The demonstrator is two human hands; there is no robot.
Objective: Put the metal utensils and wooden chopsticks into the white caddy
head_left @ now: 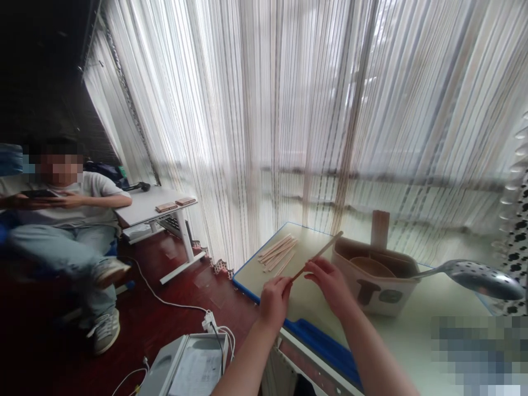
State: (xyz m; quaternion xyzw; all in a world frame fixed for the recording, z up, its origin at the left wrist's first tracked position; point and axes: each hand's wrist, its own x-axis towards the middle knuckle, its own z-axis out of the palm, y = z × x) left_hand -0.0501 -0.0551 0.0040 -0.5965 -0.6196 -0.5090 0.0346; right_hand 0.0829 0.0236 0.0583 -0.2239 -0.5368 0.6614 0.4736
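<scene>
My left hand (275, 297) is closed around the lower end of a pale wooden chopstick (326, 246). The chopstick slants up to the right, and my right hand (328, 283) pinches it further along. Whether it is one chopstick or a pair I cannot tell. Beyond my hands, several loose chopsticks (275, 251) lie in a rough bundle on the pale table (307, 234). Just right of my right hand stands a beige utensil holder (350, 278) with compartments. A perforated metal skimmer (480, 278) leans out of its right side, and a flat wooden piece (379, 228) stands up at its back.
Sheer striped curtains (280, 110) hang behind the table. A blue strip (325, 344) runs along its near edge. At left, a seated person (61, 214) holds a phone beside a white desk (154, 203). A power strip (209, 320) and an open box (198, 363) are below.
</scene>
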